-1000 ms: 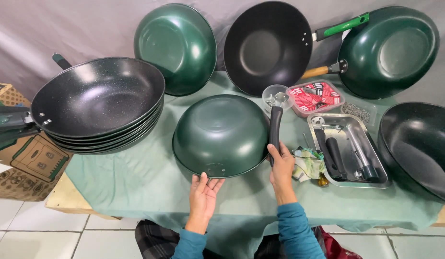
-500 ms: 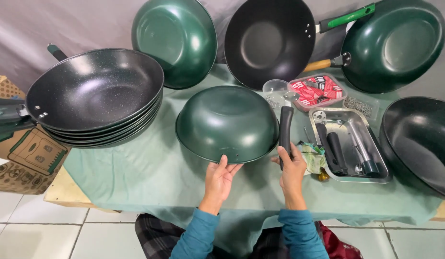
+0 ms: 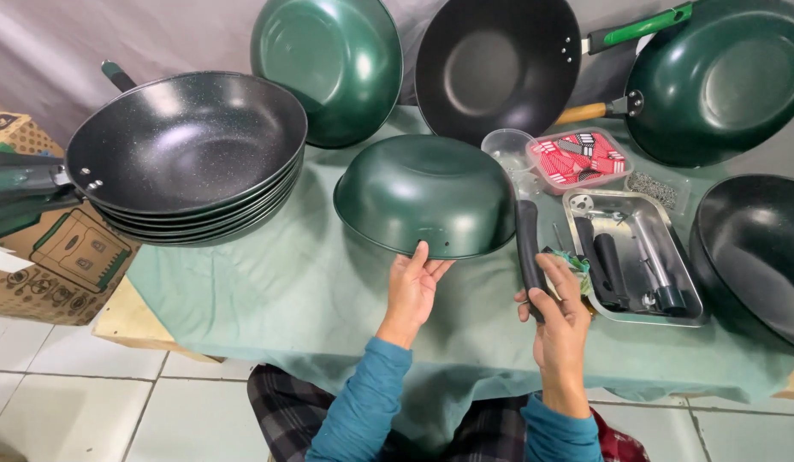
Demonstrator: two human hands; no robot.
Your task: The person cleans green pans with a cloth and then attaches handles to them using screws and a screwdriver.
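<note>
A dark green wok [image 3: 427, 192] lies upside down on the green tablecloth [image 3: 269, 282], tilted with its near rim raised. My left hand [image 3: 414, 287] holds that near rim from below, fingers up against it. My right hand [image 3: 555, 312] grips a black handle [image 3: 529, 248] that stands beside the wok's right edge; whether it touches the wok I cannot tell.
A stack of several black woks [image 3: 187, 150] sits at the left. Green and black woks [image 3: 328, 60] lean against the back wall. A metal tray [image 3: 632, 257] with black handles and tools, a clear box of red parts [image 3: 578, 158] and another black wok [image 3: 756, 252] are at the right. A cardboard box [image 3: 46, 257] stands left.
The upturned wok has been tilted and drawn toward me by my left hand. My right hand has lifted the black handle up beside the wok's edge.
</note>
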